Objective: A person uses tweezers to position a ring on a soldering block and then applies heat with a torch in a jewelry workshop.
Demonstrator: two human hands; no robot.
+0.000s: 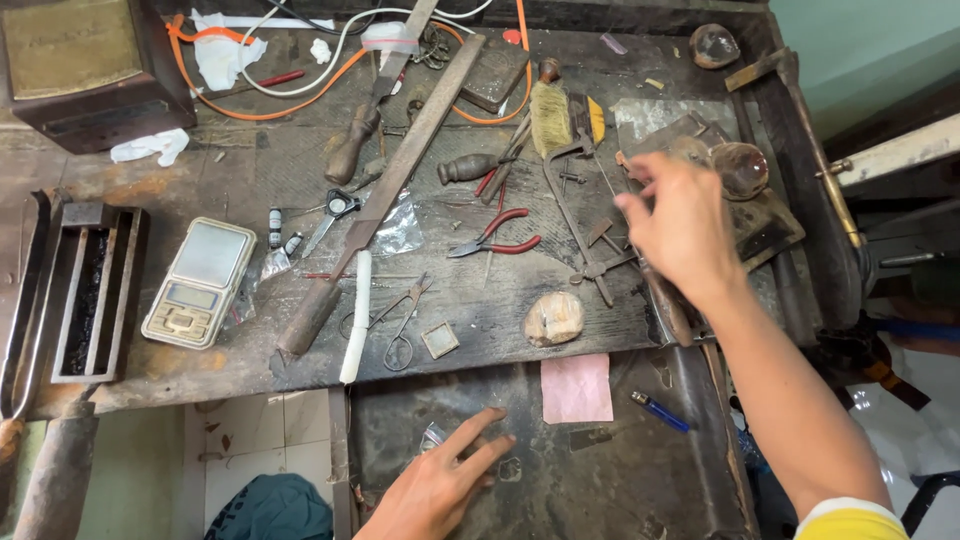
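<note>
My right hand (pixel 680 225) hovers over the right side of a worn wooden workbench (pixel 250 170), fingers spread and slightly blurred, holding nothing. It is just above a metal saw frame (pixel 575 200) and a dark hammer handle (pixel 668 305). My left hand (pixel 440 485) lies flat on the lower dark tray (pixel 600 480), fingertips touching a small clear plastic bag (pixel 433 436). Red-handled pliers (pixel 497 236) lie left of my right hand.
A pocket scale (pixel 197 282), a long flat file (pixel 385 195), a white stick (pixel 356 315), scissors (pixel 398 322), a pale stone lump (pixel 553 318), a pink paper (pixel 576 388) and a blue lighter (pixel 660 411) lie about. A brush (pixel 552 115) and an orange cable (pixel 270 105) sit at the back.
</note>
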